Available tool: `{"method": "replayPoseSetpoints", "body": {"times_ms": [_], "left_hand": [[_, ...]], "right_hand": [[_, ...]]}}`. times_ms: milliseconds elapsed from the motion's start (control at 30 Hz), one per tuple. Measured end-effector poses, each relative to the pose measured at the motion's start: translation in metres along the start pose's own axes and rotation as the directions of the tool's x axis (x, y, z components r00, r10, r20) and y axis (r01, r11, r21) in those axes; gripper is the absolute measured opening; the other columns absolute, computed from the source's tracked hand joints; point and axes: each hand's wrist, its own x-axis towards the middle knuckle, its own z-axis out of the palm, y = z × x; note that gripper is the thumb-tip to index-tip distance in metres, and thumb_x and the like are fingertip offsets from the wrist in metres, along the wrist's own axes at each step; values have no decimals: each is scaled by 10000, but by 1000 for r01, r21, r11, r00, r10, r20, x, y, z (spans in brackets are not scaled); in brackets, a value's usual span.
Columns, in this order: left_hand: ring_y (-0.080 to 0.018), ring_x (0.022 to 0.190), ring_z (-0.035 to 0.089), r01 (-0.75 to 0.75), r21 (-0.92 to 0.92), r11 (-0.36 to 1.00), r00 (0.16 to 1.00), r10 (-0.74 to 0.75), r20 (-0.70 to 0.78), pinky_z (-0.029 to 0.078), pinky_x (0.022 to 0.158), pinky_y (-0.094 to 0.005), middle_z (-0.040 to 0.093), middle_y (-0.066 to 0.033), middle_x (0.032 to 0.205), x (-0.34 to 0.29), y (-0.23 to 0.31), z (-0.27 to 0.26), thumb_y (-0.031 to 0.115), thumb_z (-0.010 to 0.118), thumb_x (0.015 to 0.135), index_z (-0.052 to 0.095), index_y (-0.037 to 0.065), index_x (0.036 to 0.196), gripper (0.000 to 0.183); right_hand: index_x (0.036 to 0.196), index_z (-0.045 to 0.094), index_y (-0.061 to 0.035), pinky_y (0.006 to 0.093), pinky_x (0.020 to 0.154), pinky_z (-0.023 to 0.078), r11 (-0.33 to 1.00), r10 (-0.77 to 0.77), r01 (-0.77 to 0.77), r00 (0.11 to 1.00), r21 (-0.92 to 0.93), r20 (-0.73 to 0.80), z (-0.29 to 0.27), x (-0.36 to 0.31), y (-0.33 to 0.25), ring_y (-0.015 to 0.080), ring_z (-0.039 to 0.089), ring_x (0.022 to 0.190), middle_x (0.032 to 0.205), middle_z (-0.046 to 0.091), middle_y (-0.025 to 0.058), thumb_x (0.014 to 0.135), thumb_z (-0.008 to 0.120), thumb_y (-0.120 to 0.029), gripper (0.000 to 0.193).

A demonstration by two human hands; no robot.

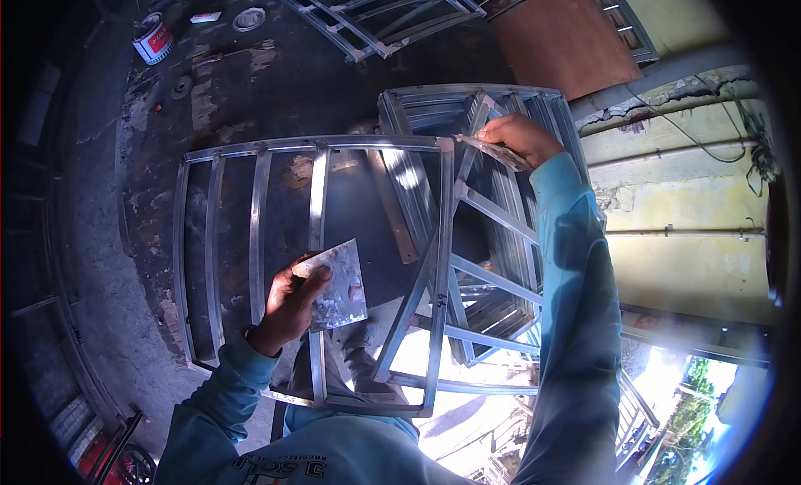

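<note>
My left hand (289, 305) holds a flat square metal plate (342, 286) smeared with grey filler, just above the near bars of a grey metal frame (259, 226). My right hand (521, 137) reaches out far right and grips a thin scraper blade (492, 151). Its tip rests on a bar of a second stack of metal frames (501, 234) with diagonal bars. Both arms wear light blue sleeves.
A red and white paint can (153, 39) and a round lid (249, 18) lie on the dark concrete floor at top left. More metal frames (375, 13) lie at the top. A brown board (563, 38) and a yellow wall (684, 251) stand to the right.
</note>
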Motion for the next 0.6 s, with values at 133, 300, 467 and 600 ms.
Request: {"method": "replayPoseSetpoints", "body": {"times_ms": [133,300,467,600], "left_hand": [[-76,882,585,1,-38,999,1000,-1,7,474,792,-260,622,-6,953,2,-11,-7,268,632,949,588,34,1118,292],[-84,898,578,-16,23,1000,1000,16,-13,463,796,-261,626,-12,962,0,-10,-10,302,630,950,598,25,1126,330],[-89,900,571,-27,99,995,999,29,-23,453,803,-260,625,-14,955,2,-7,-13,309,629,950,606,19,1127,340],[-88,895,574,-47,94,994,999,48,-9,457,800,-260,629,-14,960,4,-10,-7,305,631,949,610,20,1117,332]], "right_hand": [[884,708,19,292,725,484,986,-32,36,999,-162,23,-1,12,-6,151,637,754,814,694,80,832,662,-131,165],[886,721,16,304,749,481,931,21,-25,1000,-363,-16,3,25,-18,173,640,775,828,704,97,816,673,-131,170],[893,730,-8,336,774,485,710,-6,-65,995,-701,-97,9,36,-30,193,648,789,845,705,114,808,686,-150,171],[869,727,-10,348,756,487,475,-200,-13,972,-880,-122,-7,46,-14,189,645,772,823,701,124,795,704,-169,177]]}}
